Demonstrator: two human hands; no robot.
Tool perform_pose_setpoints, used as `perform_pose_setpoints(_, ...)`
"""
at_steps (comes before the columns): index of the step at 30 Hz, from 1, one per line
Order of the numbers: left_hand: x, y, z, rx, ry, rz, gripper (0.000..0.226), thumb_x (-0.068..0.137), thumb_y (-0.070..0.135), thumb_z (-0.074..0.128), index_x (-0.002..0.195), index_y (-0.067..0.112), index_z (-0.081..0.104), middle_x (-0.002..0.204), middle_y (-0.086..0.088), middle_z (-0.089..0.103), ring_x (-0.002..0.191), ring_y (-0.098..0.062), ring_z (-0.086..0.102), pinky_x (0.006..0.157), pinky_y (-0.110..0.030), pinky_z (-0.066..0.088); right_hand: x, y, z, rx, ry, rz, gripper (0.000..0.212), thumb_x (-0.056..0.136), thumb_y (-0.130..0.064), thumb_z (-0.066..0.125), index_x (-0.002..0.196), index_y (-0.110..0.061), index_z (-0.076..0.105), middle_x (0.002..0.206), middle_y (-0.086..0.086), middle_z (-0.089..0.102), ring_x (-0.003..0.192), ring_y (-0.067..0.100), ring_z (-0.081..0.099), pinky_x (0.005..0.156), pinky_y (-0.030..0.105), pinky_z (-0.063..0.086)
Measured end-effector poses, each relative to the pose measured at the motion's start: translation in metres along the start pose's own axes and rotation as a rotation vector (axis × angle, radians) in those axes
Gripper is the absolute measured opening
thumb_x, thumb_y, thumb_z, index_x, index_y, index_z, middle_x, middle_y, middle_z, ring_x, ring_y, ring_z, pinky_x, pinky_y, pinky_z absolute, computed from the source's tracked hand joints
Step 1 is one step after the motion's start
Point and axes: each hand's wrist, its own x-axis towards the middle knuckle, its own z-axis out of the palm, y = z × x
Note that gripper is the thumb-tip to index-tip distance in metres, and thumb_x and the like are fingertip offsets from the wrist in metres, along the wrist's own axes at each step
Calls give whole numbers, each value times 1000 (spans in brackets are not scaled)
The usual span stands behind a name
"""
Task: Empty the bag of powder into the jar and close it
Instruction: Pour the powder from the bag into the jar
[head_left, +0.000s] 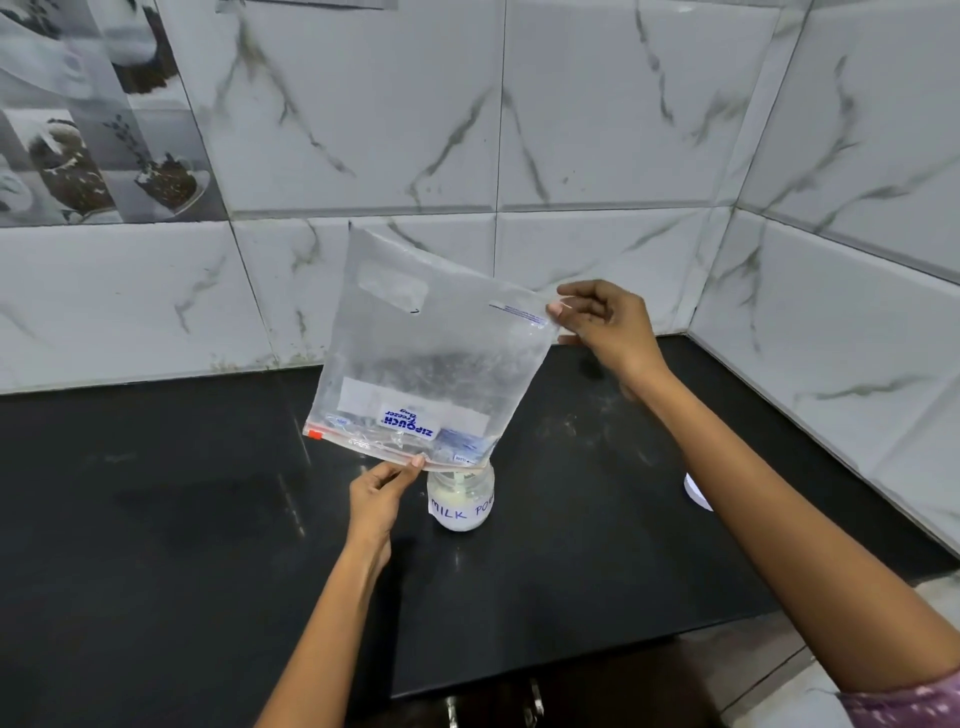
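A black counter (156, 519) carries a labelled jar (460, 506) and white lid (696, 492).

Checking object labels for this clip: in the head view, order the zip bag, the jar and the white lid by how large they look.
Largest to smallest, as they appear:
1. zip bag, by far
2. jar
3. white lid, though the right forearm hides part of it, so its full size is uncertain

Left hand (382, 493) is pinching the zip edge of an upturned clear bag (431, 353) over an open jar (461, 501); right hand (605, 325) is gripping the raised bottom corner. White powder is sitting inside the jar on a black counter (182, 519); white lid (696, 491) is lying right of it.
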Motion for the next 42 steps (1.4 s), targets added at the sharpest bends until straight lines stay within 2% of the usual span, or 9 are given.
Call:
perform_pose_setpoints(4, 0, 0, -2, -7, 0, 14, 21, 80, 21, 75, 97, 9, 75, 95, 2, 77, 95, -2, 68, 88, -20, 45, -9, 17, -1, 112, -209, 181, 49, 77, -5, 75, 122, -5, 55, 111, 10, 70, 99, 20, 68, 85, 33, 56)
perform_pose_setpoints(7, 1, -1, -1, -5, -17, 15, 24, 79, 22, 75, 100, 10, 75, 97, 3, 77, 96, 0, 68, 86, -19, 43, -16, 29, 6, 162, -256, 225, 41, 79, -1, 72, 118, -1, 60, 108, 13, 70, 96, 21, 69, 82, 31, 58)
perform_pose_setpoints(11, 3, 1, -2, 2, -18, 20, 25, 80, 21, 75, 102, 9, 74, 98, 3, 77, 97, 0, 67, 85, -17, 43, -15, 35, 15, 174, -112, 197, 9, 77, -5, 75, 84, -5, 70, 82, 1, 75, 79, 13, 71, 68, 23, 60)
perform_pose_setpoints(14, 3, 1, -3, 11, -22, 25, 25, 80, 20, 75, 102, 8, 74, 98, 2, 77, 98, 0, 67, 85, -17, 43, -16, 36, 21, 137, -34, 155, 13, 74, -5, 77, 71, -13, 67, 69, -5, 74, 69, 7, 70, 63, 19, 59)
perform_pose_setpoints(22, 2, -2, -7, -5, -12, 40, 24, 80, 19, 75, 101, 8, 74, 98, 1, 77, 98, -2, 67, 86, -19, 44, -8, 17, 14, 218, -64, 80, 25, 77, -2, 73, 101, -2, 67, 94, 12, 73, 82, 14, 71, 78, 26, 59)
perform_pose_setpoints(27, 2, -2, -3, -14, -5, 33, 24, 79, 20, 76, 100, 8, 75, 97, 0, 77, 98, -4, 68, 87, -21, 44, -10, 22, 14, 151, -134, 101, 34, 75, 4, 73, 108, 0, 65, 99, 16, 72, 82, 11, 72, 74, 19, 57)
perform_pose_setpoints(32, 2, -2, -2, -26, 10, 41, 19, 79, 16, 75, 97, 9, 75, 97, -2, 77, 97, -5, 68, 87, -21, 46, -16, 33, 21, 108, -131, 109, 35, 73, 2, 76, 107, 3, 66, 94, 12, 74, 84, 13, 73, 71, 19, 57)
perform_pose_setpoints(36, 2, -1, -1, -40, 28, 51, 19, 80, 14, 75, 98, 9, 75, 104, -3, 74, 98, -4, 67, 85, -16, 45, -23, 43, 27, 109, -85, 103, 35, 73, -1, 78, 105, -3, 67, 100, 11, 73, 91, 17, 71, 82, 25, 57)
perform_pose_setpoints(42, 2, -1, -1, -40, 43, 48, 15, 80, 16, 75, 94, 12, 75, 106, -5, 73, 101, -6, 66, 85, -16, 45, -30, 54, 27, 12, -64, 117, 10, 76, -9, 77, 82, -15, 70, 82, 5, 71, 77, 13, 66, 65, 21, 56)
